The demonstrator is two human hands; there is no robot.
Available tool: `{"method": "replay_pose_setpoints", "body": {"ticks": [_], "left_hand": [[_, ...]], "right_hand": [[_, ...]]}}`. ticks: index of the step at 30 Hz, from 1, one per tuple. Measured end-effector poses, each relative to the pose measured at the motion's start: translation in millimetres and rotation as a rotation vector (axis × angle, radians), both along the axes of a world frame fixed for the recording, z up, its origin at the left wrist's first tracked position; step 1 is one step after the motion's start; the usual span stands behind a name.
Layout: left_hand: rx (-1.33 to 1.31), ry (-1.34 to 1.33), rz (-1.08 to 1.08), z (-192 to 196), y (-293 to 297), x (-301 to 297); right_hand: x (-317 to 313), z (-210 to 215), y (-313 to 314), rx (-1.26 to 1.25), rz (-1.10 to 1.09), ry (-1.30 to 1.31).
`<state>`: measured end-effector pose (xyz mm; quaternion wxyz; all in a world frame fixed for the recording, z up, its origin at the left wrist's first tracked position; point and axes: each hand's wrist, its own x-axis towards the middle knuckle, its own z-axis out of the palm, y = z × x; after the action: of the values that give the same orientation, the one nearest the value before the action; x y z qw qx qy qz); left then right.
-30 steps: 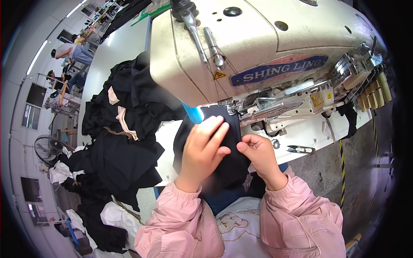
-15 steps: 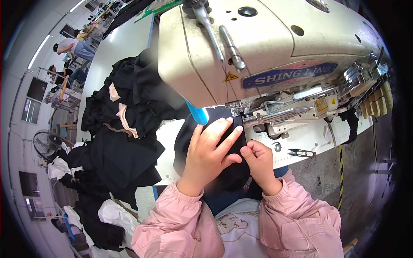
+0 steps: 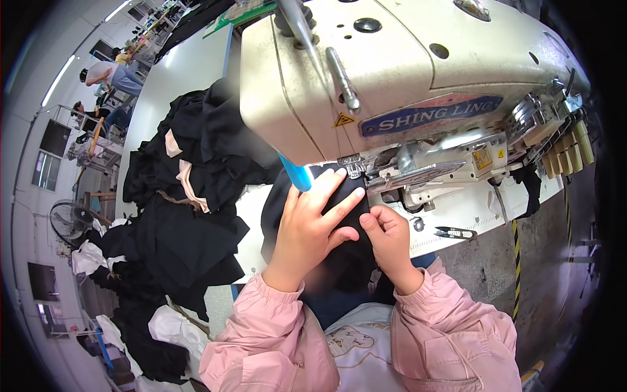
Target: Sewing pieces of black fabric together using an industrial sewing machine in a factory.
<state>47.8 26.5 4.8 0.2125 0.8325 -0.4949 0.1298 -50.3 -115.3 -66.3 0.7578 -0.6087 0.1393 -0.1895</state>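
A piece of black fabric (image 3: 346,258) lies under the front of a cream-coloured sewing machine (image 3: 339,72). Spread flat on it, my left hand (image 3: 312,219) has its fingers apart, the fingertips close to the presser foot (image 3: 354,168). The index finger and thumb point toward the fabric's right edge. My right hand (image 3: 390,240) is closed on that same edge, thumb pressed against curled fingers. Just above my left fingers hangs a lit blue lamp (image 3: 297,175). Part of the fabric is hidden beneath my left hand.
A large heap of black fabric (image 3: 189,228) with pale strips covers the table at left. Thread snips (image 3: 456,232) lie on the white tabletop (image 3: 431,243) to the right. A floor fan (image 3: 68,219) stands far left, and a person (image 3: 114,75) is in the background.
Both hands have shifted slightly left with the fabric. My left fingertips now sit a little nearer the presser foot. The view of the machine has tilted slightly.
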Motion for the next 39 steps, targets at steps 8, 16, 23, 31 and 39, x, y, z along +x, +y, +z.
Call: {"method": "replay_pose_setpoints", "body": {"ticks": [8, 16, 23, 31, 39], "left_hand": [[-0.01, -0.011, -0.031, -5.7, 2.7, -8.1], [0.032, 0.006, -0.02, -0.6, 4.5, -2.8], [0.033, -0.003, -0.02, 2.6, 2.9, 3.9], [0.015, -0.073, -0.002, 1.3, 4.0, -9.8], [0.033, 0.028, 0.01, -1.0, 5.1, 0.4]], "right_hand": [[5.6, -6.8, 0.2, 0.01, 0.005, -0.014], [8.8, -4.1, 0.2, 0.018, -0.018, -0.03], [14.0, 1.7, -1.5, 0.059, -0.021, -0.065], [14.3, 0.7, -3.1, 0.048, 0.016, -0.064], [19.5, 3.2, -0.1, 0.183, 0.042, -0.068]]}}
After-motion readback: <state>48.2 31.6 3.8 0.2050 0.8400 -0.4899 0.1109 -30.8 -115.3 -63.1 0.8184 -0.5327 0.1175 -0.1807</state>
